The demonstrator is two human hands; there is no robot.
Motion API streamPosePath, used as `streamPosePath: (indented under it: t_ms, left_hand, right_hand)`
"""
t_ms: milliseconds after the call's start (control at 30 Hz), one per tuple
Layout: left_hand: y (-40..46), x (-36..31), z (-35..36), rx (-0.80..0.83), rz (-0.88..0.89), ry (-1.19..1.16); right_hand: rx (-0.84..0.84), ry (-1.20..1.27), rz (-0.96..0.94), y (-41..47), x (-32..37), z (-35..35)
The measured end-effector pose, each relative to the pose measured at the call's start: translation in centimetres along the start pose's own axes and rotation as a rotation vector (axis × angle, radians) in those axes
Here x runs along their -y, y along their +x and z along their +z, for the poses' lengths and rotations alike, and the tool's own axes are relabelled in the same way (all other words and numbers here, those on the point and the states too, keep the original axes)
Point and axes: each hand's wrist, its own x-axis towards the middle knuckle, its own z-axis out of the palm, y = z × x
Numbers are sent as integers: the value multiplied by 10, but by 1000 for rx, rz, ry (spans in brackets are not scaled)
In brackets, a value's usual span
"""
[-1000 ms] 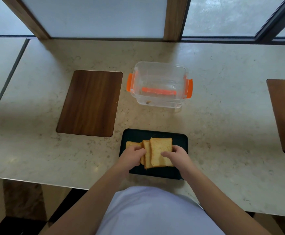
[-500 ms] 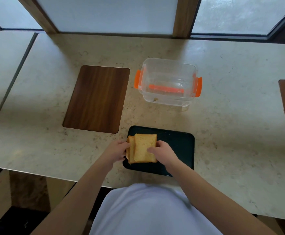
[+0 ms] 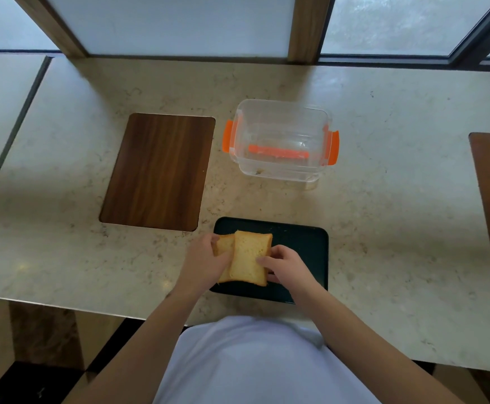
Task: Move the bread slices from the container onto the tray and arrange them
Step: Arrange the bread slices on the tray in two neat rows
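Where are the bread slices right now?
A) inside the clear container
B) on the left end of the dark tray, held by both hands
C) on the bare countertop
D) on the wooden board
B: the bread slices overlap at the left end of the dark tray, with the left hand and right hand gripping them; the clear container holds no slices.

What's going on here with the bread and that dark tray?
A person is arranging bread slices on a dark tray at the near edge of the counter. The left hand holds the slices from the left and the right hand holds them from the right; the slices overlap at the tray's left end. The clear container with orange clips sits behind the tray with no slices left in it.
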Motion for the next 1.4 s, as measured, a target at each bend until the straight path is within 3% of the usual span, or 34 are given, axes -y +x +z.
streamPosePath:
  t_ms: [167, 267, 433, 567, 700, 933, 1100, 1400]
  left_hand:
    - [-6, 2, -2, -27, -1, 17]
    - [-10, -12, 2, -22, 15, 0]
    - [-9, -67, 35, 327, -242, -341]
    - [1, -93, 57, 460, -351, -626]
    - [5, -98, 66, 498, -266, -734]
    - [8, -86, 59, 489, -169, -616]
    - [20, -75, 59, 453, -182, -262]
    - [23, -84, 87, 374, -175, -63]
  right_hand:
    - [-14, 232, 22, -4, 0, -27]
    - [-44, 492, 38, -9, -1, -55]
    - [-59, 791, 66, -18, -6, -78]
    - [-47, 870, 13, -20, -8, -80]
    - [-22, 850, -45, -20, -17, -79]
    - [-54, 790, -48, -24, -26, -82]
    - [-253, 371, -30, -25, -28, -87]
    - [-302, 13, -64, -26, -33, -81]
